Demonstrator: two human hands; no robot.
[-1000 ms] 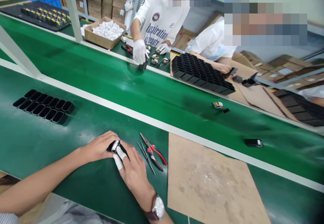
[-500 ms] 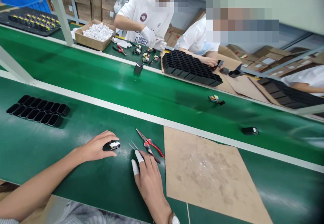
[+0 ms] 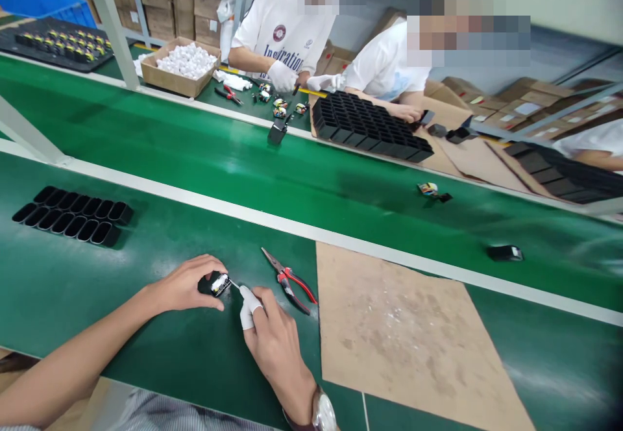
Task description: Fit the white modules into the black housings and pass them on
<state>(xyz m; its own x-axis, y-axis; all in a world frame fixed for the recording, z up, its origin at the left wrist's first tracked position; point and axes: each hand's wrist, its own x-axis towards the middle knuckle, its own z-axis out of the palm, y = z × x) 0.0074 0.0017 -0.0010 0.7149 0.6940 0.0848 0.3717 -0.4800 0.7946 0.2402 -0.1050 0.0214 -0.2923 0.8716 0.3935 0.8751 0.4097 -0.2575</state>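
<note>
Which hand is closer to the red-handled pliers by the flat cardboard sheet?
The right hand. It is just below the pliers in the picture, holding tweezers. The left hand is farther off to their left, around a small black case.

Right hand [image 3: 280, 340]: white finger cots [image 3: 250, 298], silver wristwatch [image 3: 324, 410]. Striped clothing [image 3: 156, 413].

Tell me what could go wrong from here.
The thin silver metal tweezers in your right hand reach toward the open end of the small black case, close to your bare left hand, so a slip might scratch the white part showing there or poke you. The pointed pliers with red-and-black handles lie just beyond your right hand; a sideways sweep could knock them.
</note>
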